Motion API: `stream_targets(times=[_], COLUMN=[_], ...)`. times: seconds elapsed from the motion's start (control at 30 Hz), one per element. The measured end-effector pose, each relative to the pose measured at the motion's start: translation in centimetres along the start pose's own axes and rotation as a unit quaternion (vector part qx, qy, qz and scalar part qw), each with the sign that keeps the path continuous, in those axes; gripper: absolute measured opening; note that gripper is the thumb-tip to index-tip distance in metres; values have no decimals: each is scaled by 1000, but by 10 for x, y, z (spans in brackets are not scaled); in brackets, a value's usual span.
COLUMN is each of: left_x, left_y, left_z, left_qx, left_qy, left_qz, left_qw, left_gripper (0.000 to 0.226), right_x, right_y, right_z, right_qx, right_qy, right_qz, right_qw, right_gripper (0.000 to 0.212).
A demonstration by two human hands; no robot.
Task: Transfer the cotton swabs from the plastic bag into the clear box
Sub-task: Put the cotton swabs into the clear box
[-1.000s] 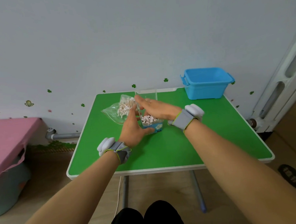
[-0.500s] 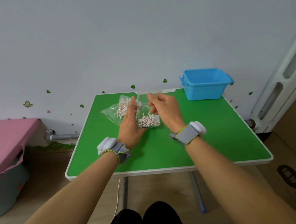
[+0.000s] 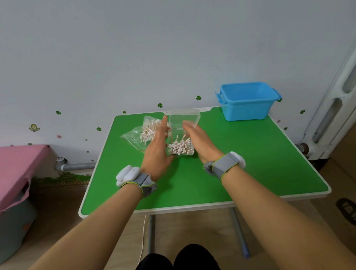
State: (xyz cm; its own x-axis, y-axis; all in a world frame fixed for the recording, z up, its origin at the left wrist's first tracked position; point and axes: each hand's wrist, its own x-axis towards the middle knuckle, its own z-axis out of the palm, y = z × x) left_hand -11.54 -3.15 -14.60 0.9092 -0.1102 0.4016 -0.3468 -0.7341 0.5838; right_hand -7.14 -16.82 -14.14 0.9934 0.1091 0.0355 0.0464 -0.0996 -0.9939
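Observation:
The clear box [image 3: 180, 143] stands on the green table [image 3: 247, 162] with its lid [image 3: 185, 117] swung open at the back, and many cotton swabs lie inside it. My left hand [image 3: 157, 150] lies flat against the box's left side with straight fingers. My right hand [image 3: 200, 141] flanks the right side, fingers straight, close to or touching the box wall. The plastic bag [image 3: 140, 134] lies just left of the box, behind my left hand, with more swabs in it.
A blue plastic bin [image 3: 248, 102] sits at the table's back right corner. A pink-covered surface [image 3: 10, 170] stands to the left, a radiator [image 3: 337, 104] and a cardboard box [image 3: 355, 186] to the right. The wall runs right behind the table.
My right hand came off the top of the box and moved to its right side, fingers now straight. The box lid now stands open. My left hand stays at the left side.

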Motion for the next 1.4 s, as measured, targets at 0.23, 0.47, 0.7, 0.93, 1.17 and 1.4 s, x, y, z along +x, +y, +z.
stream_targets(times=[0.23, 0.47, 0.7, 0.93, 1.17, 1.4], left_x=[-14, -25, -26, -15, -16, -14], left_y=[6, 21, 21, 27, 16, 16], left_z=[1, 10, 5, 5, 1, 1], left_qx=[107, 237, 256, 266, 323, 374], left_qy=[72, 84, 73, -32, 64, -5], left_qz=[47, 111, 170, 167, 228, 189], left_qw=[990, 961, 949, 949, 916, 908], left_gripper=[74, 57, 53, 45, 18, 52], right_x=[6, 4, -1, -5, -3, -7], right_y=[2, -2, -2, -6, -7, -7], right_z=[4, 3, 0, 8, 4, 4], right_qx=[111, 84, 97, 103, 115, 89], right_qy=[33, 71, 58, 51, 49, 20], right_qz=[28, -25, -36, -21, -7, -7], right_qw=[993, 994, 993, 993, 992, 996], right_gripper=[37, 35, 29, 24, 17, 22])
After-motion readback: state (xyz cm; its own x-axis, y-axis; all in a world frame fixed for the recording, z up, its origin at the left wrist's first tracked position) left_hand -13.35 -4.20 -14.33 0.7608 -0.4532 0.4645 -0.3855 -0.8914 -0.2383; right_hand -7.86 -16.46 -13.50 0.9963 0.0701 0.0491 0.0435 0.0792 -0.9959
